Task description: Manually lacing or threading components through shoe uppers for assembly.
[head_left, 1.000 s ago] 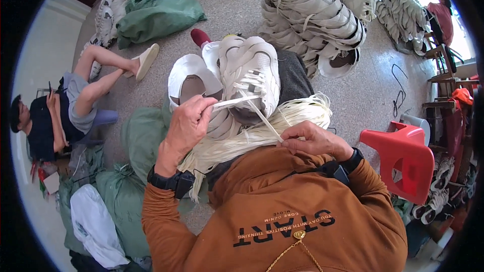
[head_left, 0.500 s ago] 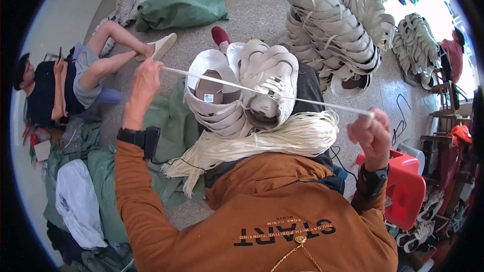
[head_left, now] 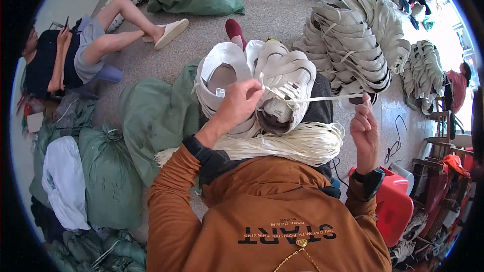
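A white sneaker with mesh panels rests on my lap, its opening toward me. From its eyelets a flat white shoelace runs nearly straight to my right hand, where the thumb and fingertips pinch it. At the left side of the sneaker my left hand is closed, with a short stretch of lace showing at its fingertips. Beside the sneaker stands a nested stack of white shoe uppers. A thick bundle of cream laces lies across my lap, nearer to me.
Large piles of shoe uppers stand on the floor at the far right. Green sacks lie at the left, with a white bag. A red plastic stool is at my right. Another person sits at the left.
My left hand has come right and nearer, from the far left to the sneaker's side. The lace no longer stretches across to the left; it now runs from the sneaker to my right hand.
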The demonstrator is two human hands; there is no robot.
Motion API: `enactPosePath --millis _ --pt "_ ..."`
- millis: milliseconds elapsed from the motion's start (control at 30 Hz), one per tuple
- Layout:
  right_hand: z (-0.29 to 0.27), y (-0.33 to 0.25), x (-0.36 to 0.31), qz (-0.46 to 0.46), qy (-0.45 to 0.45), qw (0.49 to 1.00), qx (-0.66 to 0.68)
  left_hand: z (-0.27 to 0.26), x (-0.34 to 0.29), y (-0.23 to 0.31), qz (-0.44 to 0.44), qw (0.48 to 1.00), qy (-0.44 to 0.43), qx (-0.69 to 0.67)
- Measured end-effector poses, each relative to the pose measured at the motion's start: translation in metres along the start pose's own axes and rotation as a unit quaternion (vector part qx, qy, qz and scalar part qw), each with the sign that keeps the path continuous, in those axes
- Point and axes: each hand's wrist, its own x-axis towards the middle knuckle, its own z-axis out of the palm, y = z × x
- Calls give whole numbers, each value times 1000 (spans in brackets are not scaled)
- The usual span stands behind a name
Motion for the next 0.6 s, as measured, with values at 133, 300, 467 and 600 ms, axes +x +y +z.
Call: enactPosePath --millis 133,300,467,600 --pt "-15 16 5 17 -1 999 -51 9 4 -3 -21 1000 -3 -13" --pt "-7 40 2 6 145 986 -78 10 4 0 -14 1000 -6 3" --pt "-12 65 -2 -16 141 963 -229 14 1 -3 87 989 30 117" --pt "-21 73 -6 -37 80 913 -398 20 -3 1 161 963 38 214"
